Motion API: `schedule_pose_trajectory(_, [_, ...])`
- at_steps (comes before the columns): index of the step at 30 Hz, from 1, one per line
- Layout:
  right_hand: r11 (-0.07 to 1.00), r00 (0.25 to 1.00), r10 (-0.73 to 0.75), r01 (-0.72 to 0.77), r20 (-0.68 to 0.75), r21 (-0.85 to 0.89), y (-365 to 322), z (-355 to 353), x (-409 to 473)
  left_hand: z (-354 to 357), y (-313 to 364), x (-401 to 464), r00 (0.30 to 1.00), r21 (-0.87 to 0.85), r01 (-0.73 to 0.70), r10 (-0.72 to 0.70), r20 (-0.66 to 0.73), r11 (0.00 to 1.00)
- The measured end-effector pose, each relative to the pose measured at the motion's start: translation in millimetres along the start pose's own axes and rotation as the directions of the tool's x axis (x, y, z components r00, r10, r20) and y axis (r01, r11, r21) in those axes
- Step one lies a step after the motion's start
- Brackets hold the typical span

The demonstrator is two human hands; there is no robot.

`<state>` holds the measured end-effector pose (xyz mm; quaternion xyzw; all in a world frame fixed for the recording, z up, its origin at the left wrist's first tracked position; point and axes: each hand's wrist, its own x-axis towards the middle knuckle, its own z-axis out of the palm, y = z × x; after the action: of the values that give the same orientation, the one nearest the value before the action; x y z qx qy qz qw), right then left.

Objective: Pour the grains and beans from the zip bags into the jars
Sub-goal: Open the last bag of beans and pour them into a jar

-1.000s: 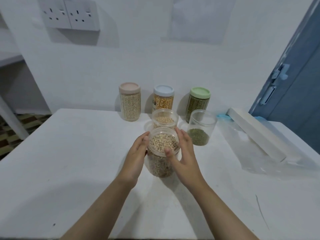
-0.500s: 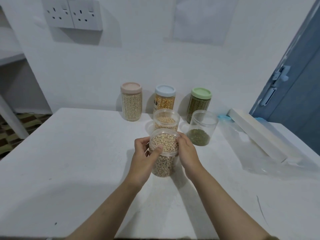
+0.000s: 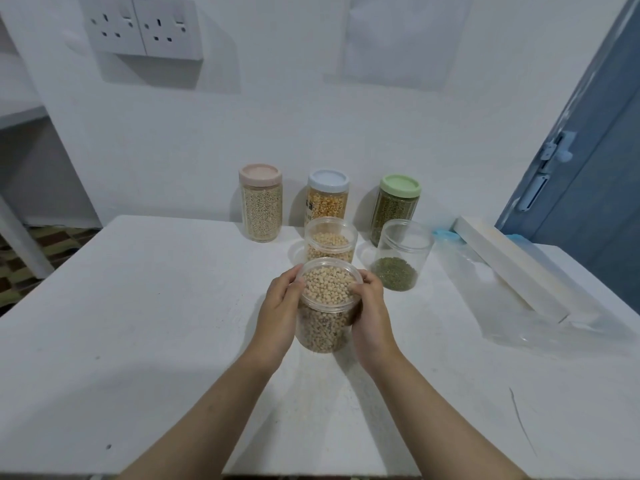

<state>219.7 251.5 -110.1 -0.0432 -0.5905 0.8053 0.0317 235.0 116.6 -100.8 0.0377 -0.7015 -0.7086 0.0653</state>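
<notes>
A clear lidless jar (image 3: 327,308) full of pale round beans stands on the white table (image 3: 145,323) in the middle. My left hand (image 3: 277,313) grips its left side and my right hand (image 3: 372,315) grips its right side, fingers curled round the rim. Right behind it stands a second open jar (image 3: 330,239) with pale beans. To the right, an open jar (image 3: 401,259) holds a shallow layer of green grains. An empty clear zip bag (image 3: 540,313) lies flat at the right.
Three lidded jars line the wall: pink lid (image 3: 260,202), blue lid (image 3: 328,197), green lid (image 3: 398,206). A long white box (image 3: 509,268) lies on the zip bag at the right. A blue door (image 3: 588,174) stands beyond the table's right edge.
Both hands have gone from open palms beside the jar to fingers curled round its rim. The jar has stayed in the same spot.
</notes>
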Motion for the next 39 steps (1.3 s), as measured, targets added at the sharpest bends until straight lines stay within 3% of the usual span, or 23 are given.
schedule_pose_trajectory(7, [0.968,0.999,0.013,-0.003,-0.037,0.251,2.7,-1.5,11.3,-6.8,-6.8,0.2,0.997,0.011,-0.048,0.047,0.064,0.999])
schedule_pose_trajectory(14, [0.971,1.000,0.012,-0.008,-0.015,0.240,8.0,-5.4,17.0,-5.8,-12.7,-0.4,0.999,-0.060,-0.046,0.045,-0.017,0.997])
schedule_pose_trajectory(23, [0.975,0.999,0.038,-0.045,0.035,0.219,11.9,-7.0,20.4,-1.4,-3.6,-5.7,0.998,-0.073,-0.024,0.028,0.050,0.997])
schedule_pose_trajectory(36, [0.995,0.997,-0.054,0.048,0.061,0.089,8.7,-9.2,14.2,-7.1,3.6,7.5,0.995,0.045,-0.017,0.013,0.094,0.999])
schedule_pose_trajectory(39, [0.997,0.995,-0.033,0.025,0.098,0.079,12.5,-7.3,12.7,-2.7,3.5,6.3,0.999,0.068,-0.014,0.011,0.042,0.998])
